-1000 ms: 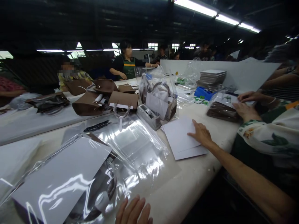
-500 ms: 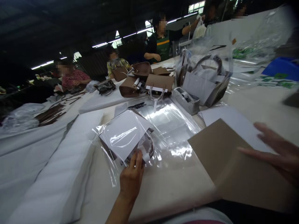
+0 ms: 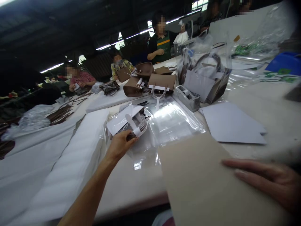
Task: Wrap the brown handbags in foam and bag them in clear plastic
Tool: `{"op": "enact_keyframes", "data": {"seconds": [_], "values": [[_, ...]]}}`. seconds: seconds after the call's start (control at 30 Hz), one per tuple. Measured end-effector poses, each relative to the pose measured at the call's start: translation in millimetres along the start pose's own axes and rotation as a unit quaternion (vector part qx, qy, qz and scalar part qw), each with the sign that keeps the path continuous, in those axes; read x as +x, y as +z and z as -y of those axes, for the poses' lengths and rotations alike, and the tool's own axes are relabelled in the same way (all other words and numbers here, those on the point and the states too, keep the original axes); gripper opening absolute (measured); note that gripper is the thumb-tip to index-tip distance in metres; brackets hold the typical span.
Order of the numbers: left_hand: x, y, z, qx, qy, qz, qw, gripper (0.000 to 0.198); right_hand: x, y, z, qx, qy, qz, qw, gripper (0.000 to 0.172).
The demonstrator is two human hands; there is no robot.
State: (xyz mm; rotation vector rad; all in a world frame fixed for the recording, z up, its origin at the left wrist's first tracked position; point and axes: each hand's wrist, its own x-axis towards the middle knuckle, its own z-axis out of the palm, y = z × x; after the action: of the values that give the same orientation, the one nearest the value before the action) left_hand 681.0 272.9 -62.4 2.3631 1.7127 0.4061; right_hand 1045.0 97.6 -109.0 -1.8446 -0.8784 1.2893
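My left hand (image 3: 122, 142) is closed at the near edge of a dark handbag (image 3: 138, 121) with wrapped handles. A white card (image 3: 119, 121) and a white notched strip (image 3: 131, 123) lie against this handbag. Clear plastic (image 3: 143, 157) spreads around and below it; whether the fingers also pinch the plastic is unclear. On the right, my right hand (image 3: 265, 177) holds a large brown cardboard sheet (image 3: 197, 169), fingers stretched across its upper face and thumb hidden. The sheet is tilted and reaches over the table's front edge.
White paper sheets (image 3: 230, 124) lie beyond the cardboard. A tape dispenser (image 3: 188, 98), a handbag in clear plastic (image 3: 207, 81) and several brown handbags (image 3: 162, 82) stand behind. Folded white foam (image 3: 77, 157) runs along the left. Co-workers (image 3: 162, 44) are across the table.
The brown cardboard sheet has moved left and nearer with my right hand, uncovering the white paper. My left hand has shifted left and slightly away; the handbag under it has turned, its handles showing more.
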Motion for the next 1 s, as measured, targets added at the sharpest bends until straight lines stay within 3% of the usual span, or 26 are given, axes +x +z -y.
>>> {"op": "enact_keyframes", "data": {"seconds": [0.07, 0.13, 0.23, 0.33, 0.6, 0.8, 1.0], "values": [[1, -3.0, -3, -0.011, -0.002, 0.013, 1.0, 0.029, 1, 30, 20, 0.073, 0.048, 0.104, 0.991, 0.048], [-1, -3.9, -7, -0.013, -0.004, 0.023, 1.0, 0.028, 8, 56, 37, 0.141, 0.038, 0.158, 0.977, 0.05], [-6, -2.1, -14, -0.009, -0.003, 0.03, 0.999, 0.026, 21, 83, 53, 0.198, -0.031, 0.141, 0.97, 0.046], [-10, 2.6, -19, -0.005, 0.006, 0.036, 0.999, 0.023, 25, 102, 59, 0.183, -0.067, 0.153, 0.969, 0.049], [-10, 7.6, -20, 0.002, 0.006, 0.048, 0.999, 0.024, 31, 161, 51, 0.126, -0.119, 0.136, 0.976, 0.051], [-7, 5.4, -21, 0.005, 0.003, 0.041, 0.999, 0.027, 60, 217, 37, 0.207, -0.141, 0.112, 0.962, 0.054], [-5, 4.1, -21, 0.011, 0.013, 0.022, 1.0, 0.027, 100, 278, 50, 0.175, -0.173, 0.117, 0.962, 0.049]]}}
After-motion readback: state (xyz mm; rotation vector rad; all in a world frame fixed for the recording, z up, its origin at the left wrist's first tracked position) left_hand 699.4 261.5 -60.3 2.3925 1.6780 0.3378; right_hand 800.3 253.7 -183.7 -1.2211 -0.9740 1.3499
